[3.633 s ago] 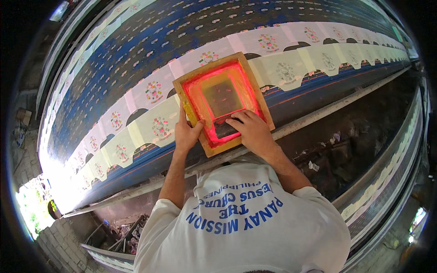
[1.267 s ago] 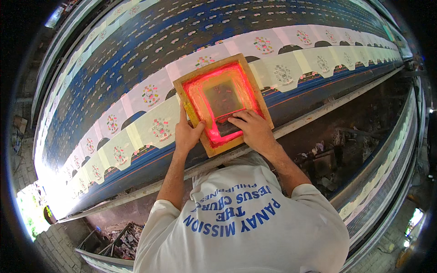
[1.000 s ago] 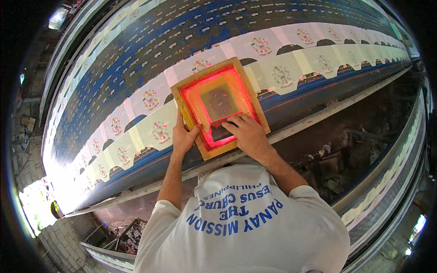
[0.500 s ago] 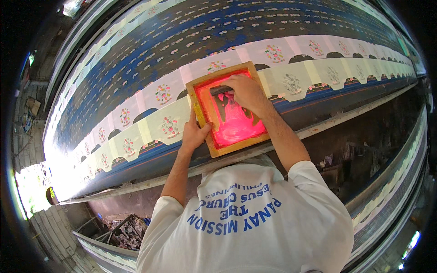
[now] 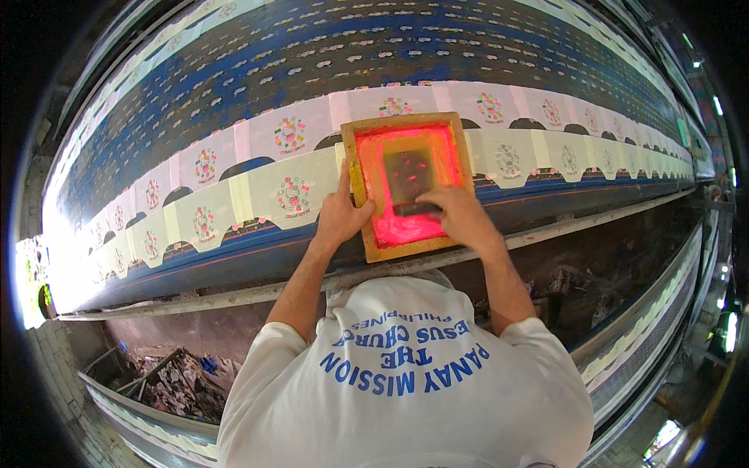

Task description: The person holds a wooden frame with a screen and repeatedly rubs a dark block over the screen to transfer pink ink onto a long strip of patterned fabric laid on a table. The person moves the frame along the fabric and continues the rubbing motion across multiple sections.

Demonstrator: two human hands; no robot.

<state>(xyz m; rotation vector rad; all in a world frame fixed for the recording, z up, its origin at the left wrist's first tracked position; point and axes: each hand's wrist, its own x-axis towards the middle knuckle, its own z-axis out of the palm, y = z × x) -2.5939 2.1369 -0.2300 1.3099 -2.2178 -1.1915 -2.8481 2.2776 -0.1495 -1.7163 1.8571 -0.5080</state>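
Observation:
A wooden-framed printing screen (image 5: pixel 466 152) lies over a row of pale yellow cut fabric pieces (image 5: pixel 312 175), slightly tilted in view. Bright pink ink (image 5: pixel 406 228) is pooled along the screen's near side and smeared round its inner edges. A dark see-through patch of mesh (image 5: pixel 409 171) shows in the middle. My left hand (image 5: pixel 342 212) grips the frame's left side, its thumb over the wood and a finger stretched along the outer edge. In the near part of the screen, my right hand (image 5: pixel 456 214) is closed on a dark squeegee (image 5: pixel 415 208), just above the pooled ink.
Beyond the screen runs a row of pink fabric pieces (image 5: pixel 257 134) with colourful round prints. The long dark-blue table (image 5: pixel 312 70) carries rows of small pale marks. Its near ledge (image 5: pixel 234 296) passes between table and body. Scrap (image 5: pixel 175 382) is heaped at lower left.
My right hand has drawn the squeegee from the screen's far part to its near part, pulling pink ink along and exposing the dark middle patch. My left hand still holds the frame.

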